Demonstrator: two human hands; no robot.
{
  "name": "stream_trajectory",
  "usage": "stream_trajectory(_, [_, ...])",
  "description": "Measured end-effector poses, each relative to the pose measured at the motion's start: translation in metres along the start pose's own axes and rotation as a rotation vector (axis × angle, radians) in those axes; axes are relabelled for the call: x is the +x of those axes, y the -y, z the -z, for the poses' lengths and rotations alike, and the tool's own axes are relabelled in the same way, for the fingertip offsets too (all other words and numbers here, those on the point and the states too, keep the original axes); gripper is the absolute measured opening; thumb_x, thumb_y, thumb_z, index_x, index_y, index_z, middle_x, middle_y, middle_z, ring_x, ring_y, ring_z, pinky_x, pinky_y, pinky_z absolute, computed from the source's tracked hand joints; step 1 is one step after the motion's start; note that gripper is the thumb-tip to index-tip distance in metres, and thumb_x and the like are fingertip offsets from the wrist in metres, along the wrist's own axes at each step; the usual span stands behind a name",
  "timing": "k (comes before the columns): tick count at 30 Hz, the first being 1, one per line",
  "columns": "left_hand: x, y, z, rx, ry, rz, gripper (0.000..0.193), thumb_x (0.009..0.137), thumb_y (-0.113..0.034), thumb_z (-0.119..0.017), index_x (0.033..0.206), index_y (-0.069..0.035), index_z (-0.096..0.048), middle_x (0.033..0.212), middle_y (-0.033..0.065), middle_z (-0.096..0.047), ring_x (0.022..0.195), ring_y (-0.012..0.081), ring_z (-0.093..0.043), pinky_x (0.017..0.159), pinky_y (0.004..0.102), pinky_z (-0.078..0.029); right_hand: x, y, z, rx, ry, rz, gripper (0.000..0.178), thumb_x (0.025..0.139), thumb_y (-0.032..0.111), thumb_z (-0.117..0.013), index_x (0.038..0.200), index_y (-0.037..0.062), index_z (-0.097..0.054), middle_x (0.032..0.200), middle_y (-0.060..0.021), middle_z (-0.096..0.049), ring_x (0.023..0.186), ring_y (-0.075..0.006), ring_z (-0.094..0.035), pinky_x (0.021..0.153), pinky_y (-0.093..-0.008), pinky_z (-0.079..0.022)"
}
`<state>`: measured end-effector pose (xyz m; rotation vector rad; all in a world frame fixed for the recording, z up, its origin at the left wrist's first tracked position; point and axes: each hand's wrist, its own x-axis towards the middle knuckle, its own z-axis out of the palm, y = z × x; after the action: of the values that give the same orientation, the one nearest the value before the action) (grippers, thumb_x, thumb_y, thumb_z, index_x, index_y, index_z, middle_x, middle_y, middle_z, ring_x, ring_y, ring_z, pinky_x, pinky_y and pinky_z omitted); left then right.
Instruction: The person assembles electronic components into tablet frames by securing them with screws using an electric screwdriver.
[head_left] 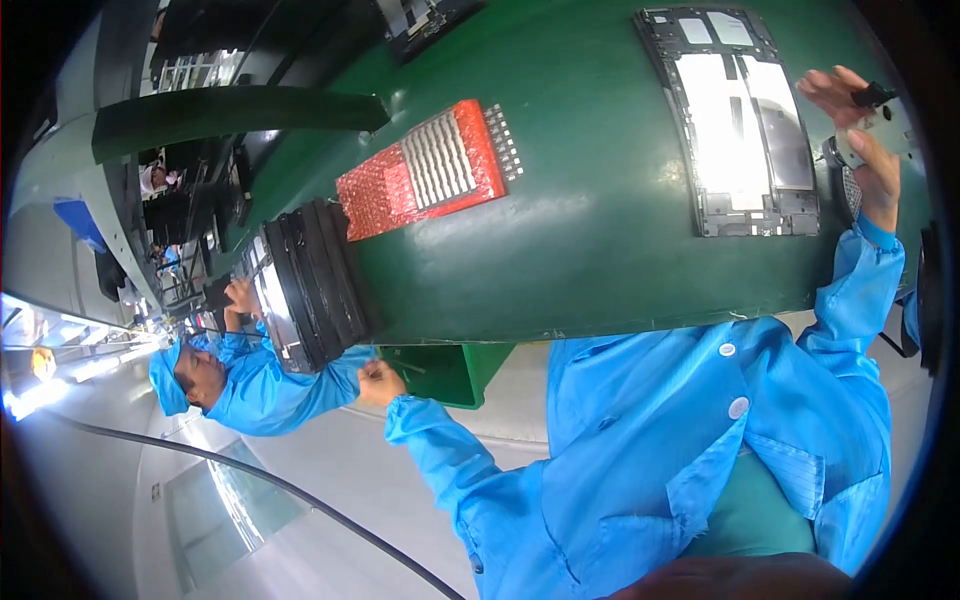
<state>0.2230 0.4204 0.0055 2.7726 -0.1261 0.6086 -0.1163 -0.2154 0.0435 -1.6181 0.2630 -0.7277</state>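
Observation:
My left hand [380, 384] is at the near left, just off the table's front edge and beside a green bin [485, 372]. Its fingers are curled together; whatever they may hold is too small to make out. At the far right, my right hand [872, 170] wraps its thumb and fingers about a pale grey metal part [888, 132] with a black knob [873, 95]. Part of that hand is hidden by it. Left of this hand lies a flat device frame [735, 120] with bright silver panels and a black border.
On the green table [590, 270] lies red bubble wrap [375, 195] carrying rows of small metal strips [438, 160]. A stack of black slabs [318, 280] stands at the table's left. Beyond it a co-worker in blue [270, 400] works. A dark curved bar [240, 118] juts in at upper left.

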Motion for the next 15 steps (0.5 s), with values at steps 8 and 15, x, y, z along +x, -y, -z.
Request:
stream_trajectory(8, [0.017, -0.052, 0.031, -0.122, -0.168, 0.117, 0.019, 0.075, -0.01, -0.072, 0.076, 0.005, -0.061, 0.065, 0.0086, -0.062, 0.06, 0.0146, -0.057, 0.057, 0.0281, -0.047, 0.004, 0.007, -0.008, 0.04, 0.001, 0.019, 0.063, 0.077, 0.023, -0.058, 0.13, -0.004, -0.037, 0.12, -0.0189, -0.054, 0.112, -0.0305, -0.052, 0.101, -0.0417, -0.036])
stream_trajectory(15, [-0.04, -0.267, -0.014, -0.619, 0.039, -0.512, 0.005, 0.075, 0.001, -0.067, 0.077, 0.001, -0.063, 0.077, 0.0132, -0.066, 0.069, 0.0202, -0.063, 0.066, 0.0278, -0.05, -0.007, 0.03, -0.019, 0.083, -0.195, 0.014, 0.054, 0.078, 0.01, -0.066, 0.125, -0.0029, -0.043, 0.102, -0.0176, -0.062, 0.094, -0.0254, -0.062, 0.086, -0.0366, -0.049])
